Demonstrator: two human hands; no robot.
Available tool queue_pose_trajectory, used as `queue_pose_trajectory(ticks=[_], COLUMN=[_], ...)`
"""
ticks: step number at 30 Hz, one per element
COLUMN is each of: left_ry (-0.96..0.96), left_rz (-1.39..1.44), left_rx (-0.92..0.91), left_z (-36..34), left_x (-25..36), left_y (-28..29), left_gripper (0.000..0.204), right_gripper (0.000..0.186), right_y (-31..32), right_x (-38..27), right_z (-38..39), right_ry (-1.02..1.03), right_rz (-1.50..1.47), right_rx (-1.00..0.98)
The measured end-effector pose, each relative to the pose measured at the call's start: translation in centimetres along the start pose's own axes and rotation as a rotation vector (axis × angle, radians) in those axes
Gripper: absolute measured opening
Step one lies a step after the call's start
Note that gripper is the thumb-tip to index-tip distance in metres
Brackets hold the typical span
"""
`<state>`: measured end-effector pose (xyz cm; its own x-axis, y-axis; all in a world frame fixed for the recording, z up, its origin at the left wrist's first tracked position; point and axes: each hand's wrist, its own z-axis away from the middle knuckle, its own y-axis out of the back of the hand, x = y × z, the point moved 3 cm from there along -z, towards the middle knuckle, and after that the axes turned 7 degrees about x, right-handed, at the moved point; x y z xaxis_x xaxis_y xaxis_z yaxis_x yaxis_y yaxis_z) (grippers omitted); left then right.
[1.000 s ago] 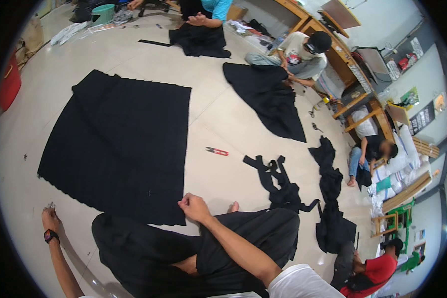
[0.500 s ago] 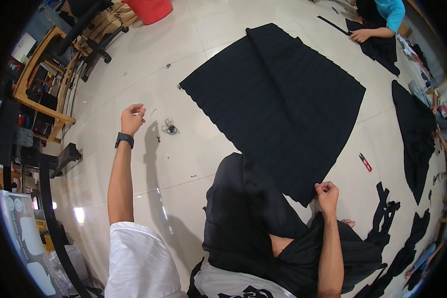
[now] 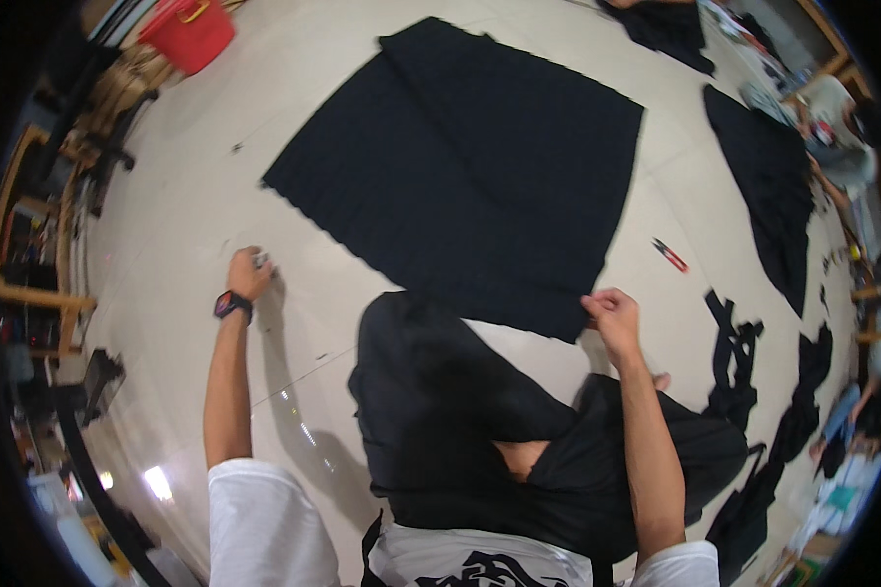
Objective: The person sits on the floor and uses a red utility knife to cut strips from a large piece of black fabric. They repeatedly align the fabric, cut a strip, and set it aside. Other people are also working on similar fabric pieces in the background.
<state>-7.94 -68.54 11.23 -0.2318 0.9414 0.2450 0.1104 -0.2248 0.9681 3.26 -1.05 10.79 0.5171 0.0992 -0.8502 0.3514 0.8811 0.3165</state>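
A large black fabric panel [image 3: 470,176], with faint parallel ridges, lies spread on the floor in front of my knees. The thumb and fingers of my right hand [image 3: 612,318] pinch its near right corner. Out to the left, my left hand [image 3: 250,276], with a dark watch on the wrist, is down at the floor. Its fingers are curled round a small tangle of thread [image 3: 260,260], mostly covered by the hand. Beyond the right edge of the panel lies a pair of red thread snips [image 3: 671,254].
Black fabric strips [image 3: 732,352] lie to my right, and another black piece [image 3: 765,186] lies farther off, beside a seated person [image 3: 837,137]. A red bucket [image 3: 191,37] stands at the far left, above a wooden frame [image 3: 34,289]. A dark scrap [image 3: 236,148] sits on the floor.
My left hand has gone down to the floor and closed on the thread tangle. My right hand keeps its pinch on the panel's corner. The view has turned.
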Motion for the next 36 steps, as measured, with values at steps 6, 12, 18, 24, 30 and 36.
queue_pose_trajectory(ticks=[6,12,18,24,30,36], left_ry=[-0.279,-0.772,-0.957,-0.978,-0.980,-0.999], left_rz=[0.336,0.590,0.233,0.159,0.124,0.094], left_rx=[0.002,-0.231,-0.644,-0.437,-0.514,-0.543], left_z=[1.2,6.2,13.1,11.3,11.9,11.7], left_x=[13.7,34.8,47.1,51.2,51.1,50.9], left_y=[-0.1,-3.8,-11.1,-14.4,-14.7,-14.8], left_gripper=[0.038,0.039,0.052,0.058,0.120,0.131], right_gripper=[0.036,0.044,0.038,0.044,0.046,0.042], right_y=[-0.2,-1.1,-0.5,1.8,2.1,1.8], right_x=[0.7,2.1,2.5,0.3,0.4,0.6], right_z=[0.8,1.6,-1.4,-7.0,-3.8,-2.4], right_ry=[-0.172,-0.138,0.104,0.141,0.078,0.081], right_rz=[-0.107,-0.110,0.144,0.107,0.269,0.372], right_rx=[-0.035,0.022,0.114,0.190,0.127,0.185])
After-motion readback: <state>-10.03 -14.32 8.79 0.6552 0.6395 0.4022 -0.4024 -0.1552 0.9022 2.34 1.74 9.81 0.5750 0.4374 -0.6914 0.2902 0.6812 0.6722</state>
